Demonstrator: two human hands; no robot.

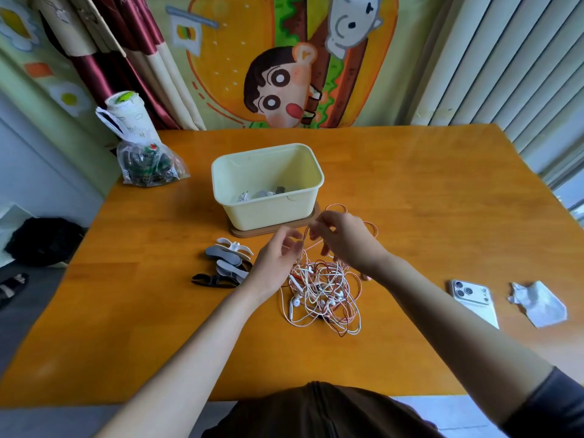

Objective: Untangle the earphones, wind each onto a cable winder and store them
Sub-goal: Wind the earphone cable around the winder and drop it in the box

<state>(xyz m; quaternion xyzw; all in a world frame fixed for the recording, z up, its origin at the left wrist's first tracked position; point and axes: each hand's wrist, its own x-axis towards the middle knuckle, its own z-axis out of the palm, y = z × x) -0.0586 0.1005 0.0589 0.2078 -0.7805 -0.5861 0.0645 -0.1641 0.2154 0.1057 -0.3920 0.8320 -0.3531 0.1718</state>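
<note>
One orange wooden table [410, 191]; cartoon hanging [284, 58] behind.

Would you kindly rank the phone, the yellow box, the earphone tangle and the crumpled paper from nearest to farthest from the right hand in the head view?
1. earphone tangle: just below the right hand, which pinches one of its cables.
2. yellow box: behind the hand, to its left.
3. phone: off to the right.
4. crumpled paper: farther right, beyond the phone.
</note>
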